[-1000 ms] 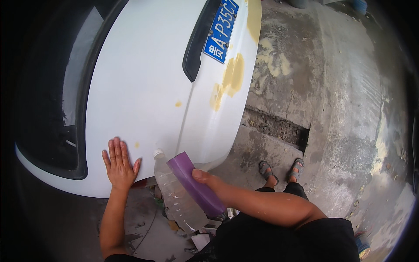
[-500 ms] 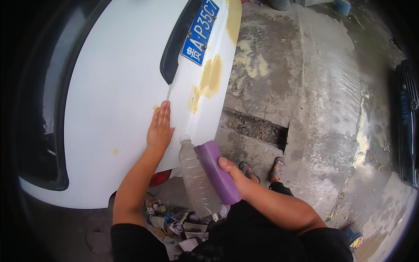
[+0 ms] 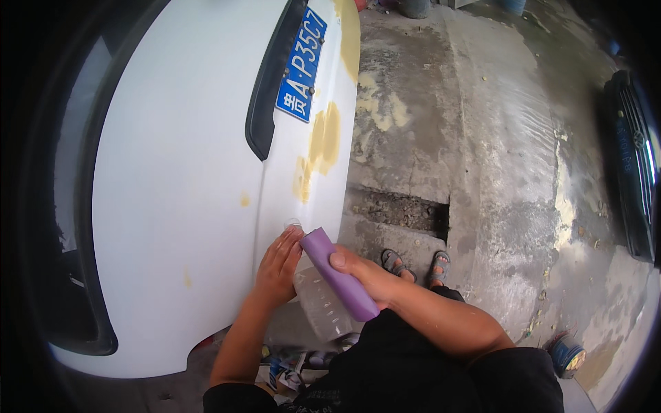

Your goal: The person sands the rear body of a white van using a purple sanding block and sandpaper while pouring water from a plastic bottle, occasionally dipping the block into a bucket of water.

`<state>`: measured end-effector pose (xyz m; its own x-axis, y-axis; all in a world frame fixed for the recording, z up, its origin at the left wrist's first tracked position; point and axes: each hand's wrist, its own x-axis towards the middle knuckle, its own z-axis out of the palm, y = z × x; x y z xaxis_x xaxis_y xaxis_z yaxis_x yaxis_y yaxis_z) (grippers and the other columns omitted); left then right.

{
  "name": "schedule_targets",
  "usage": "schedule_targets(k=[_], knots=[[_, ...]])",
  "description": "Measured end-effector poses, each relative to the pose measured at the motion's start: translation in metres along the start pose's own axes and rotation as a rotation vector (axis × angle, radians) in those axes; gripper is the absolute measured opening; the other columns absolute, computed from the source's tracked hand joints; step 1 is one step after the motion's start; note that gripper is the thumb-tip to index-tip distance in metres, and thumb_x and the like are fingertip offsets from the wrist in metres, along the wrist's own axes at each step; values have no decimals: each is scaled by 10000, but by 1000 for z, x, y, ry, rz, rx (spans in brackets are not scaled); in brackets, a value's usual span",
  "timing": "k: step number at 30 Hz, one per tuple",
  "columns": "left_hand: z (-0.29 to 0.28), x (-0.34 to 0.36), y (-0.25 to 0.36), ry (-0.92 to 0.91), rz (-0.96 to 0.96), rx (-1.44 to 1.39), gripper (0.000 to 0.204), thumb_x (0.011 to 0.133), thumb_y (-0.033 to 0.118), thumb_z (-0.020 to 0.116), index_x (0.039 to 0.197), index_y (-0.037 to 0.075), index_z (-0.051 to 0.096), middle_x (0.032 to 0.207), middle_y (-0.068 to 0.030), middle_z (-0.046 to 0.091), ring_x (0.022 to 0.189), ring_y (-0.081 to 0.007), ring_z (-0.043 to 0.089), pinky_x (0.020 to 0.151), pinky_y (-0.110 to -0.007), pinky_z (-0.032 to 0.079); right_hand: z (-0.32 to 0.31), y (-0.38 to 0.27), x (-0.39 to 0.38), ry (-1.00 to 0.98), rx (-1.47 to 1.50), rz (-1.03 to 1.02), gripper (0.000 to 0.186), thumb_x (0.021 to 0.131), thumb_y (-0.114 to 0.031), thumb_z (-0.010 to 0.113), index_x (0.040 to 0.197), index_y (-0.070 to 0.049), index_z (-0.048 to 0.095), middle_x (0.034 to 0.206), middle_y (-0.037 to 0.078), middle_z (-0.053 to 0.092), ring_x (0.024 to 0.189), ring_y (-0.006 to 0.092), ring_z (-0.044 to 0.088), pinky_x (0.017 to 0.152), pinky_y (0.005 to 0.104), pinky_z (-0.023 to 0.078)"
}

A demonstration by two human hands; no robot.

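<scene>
My right hand (image 3: 358, 270) grips a long purple sanding block (image 3: 337, 274), its thumb on the near side. Behind the block is a clear plastic bottle (image 3: 320, 306), tilted, with a white cap (image 3: 293, 224). My left hand (image 3: 279, 268) is closed around the bottle's upper part, fingers together just below the cap; its thumb is hidden. Both hands are beside the lower edge of a white car's rear panel (image 3: 172, 186). Yellowish filler patches (image 3: 323, 141) mark the panel above the bottle, and a small yellow spot (image 3: 244, 199) lies farther left.
A blue licence plate (image 3: 301, 65) and black trim (image 3: 265, 103) are set in the car. A rectangular pit (image 3: 399, 212) opens in the concrete floor ahead of my sandalled feet (image 3: 416, 267). Rubbish (image 3: 292, 368) lies below the car. A bucket (image 3: 567, 354) and another car (image 3: 630, 165) are on the right.
My left hand has come off the car panel, moved right and down, and closed on the bottle's upper part. My right hand keeps the purple block. The view has shifted slightly.
</scene>
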<state>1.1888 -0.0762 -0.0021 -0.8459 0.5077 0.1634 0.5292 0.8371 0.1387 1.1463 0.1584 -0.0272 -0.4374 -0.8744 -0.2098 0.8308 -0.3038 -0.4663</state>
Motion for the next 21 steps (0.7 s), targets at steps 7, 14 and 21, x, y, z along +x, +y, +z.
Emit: schedule_targets(k=[7,14,21], knots=[[26,5,-10,429,-213,-390,673,726,34,792,1303,66,448,1303,-235,493,1221,-411,515,993,-515,475,-26,-23,23,18,140,-107,801,875,-580,610,1404,-20,390,1171,141,554,1030,213,591,833,358,551],[-53,14,-32,335,-268,-672,826,756,267,840,1401,180,331,1395,-162,417,1324,-371,425,1114,-505,362,-114,48,138,707,-452,-310,753,915,-469,638,1393,59,392,1162,183,599,1032,237,597,853,339,501],[-126,32,-34,7,-480,-841,859,684,163,892,1387,230,402,1478,-106,390,1401,-327,341,1157,-495,322,-50,87,198,788,-625,-465,703,904,-431,636,1384,18,387,1182,256,495,1118,390,491,940,449,445]])
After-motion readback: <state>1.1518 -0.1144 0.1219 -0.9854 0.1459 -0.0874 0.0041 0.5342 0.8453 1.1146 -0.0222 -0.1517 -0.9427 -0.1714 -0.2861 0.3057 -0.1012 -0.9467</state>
